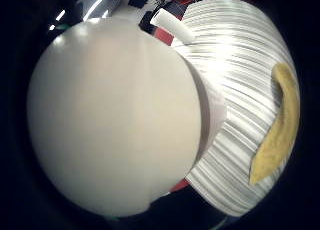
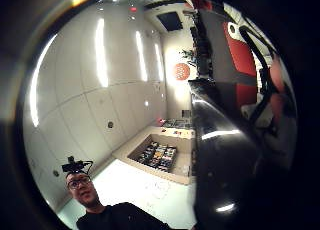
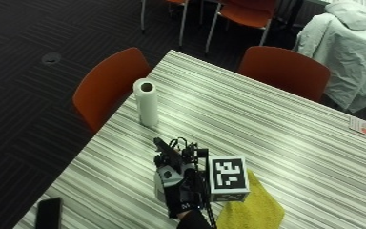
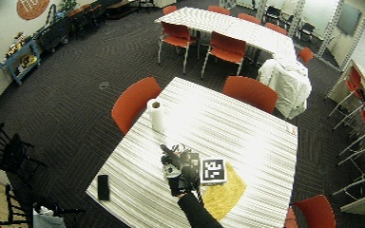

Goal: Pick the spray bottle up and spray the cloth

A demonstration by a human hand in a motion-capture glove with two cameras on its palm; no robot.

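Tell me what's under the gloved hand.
The gloved right hand covers a white spray bottle standing on the striped table, beside the yellow cloth. The bottle's base is hidden.

The gloved right hand (image 3: 184,193) is seen from the outside view reaching forward over the table's near edge, with the forearm entering from the bottom of the picture and a dark sleeve covering the wrist. The back of the hand is turned upward and the fingers are pointed away from the person. The fingers are curled round the spray bottle (image 3: 164,179), whose pale body is glimpsed just beside the knuckles. In the little finger side palm view the bottle's rounded white body is pressed close against the palm. In the wide outside view the arm is shown nearly straight. No bare hand is seen.
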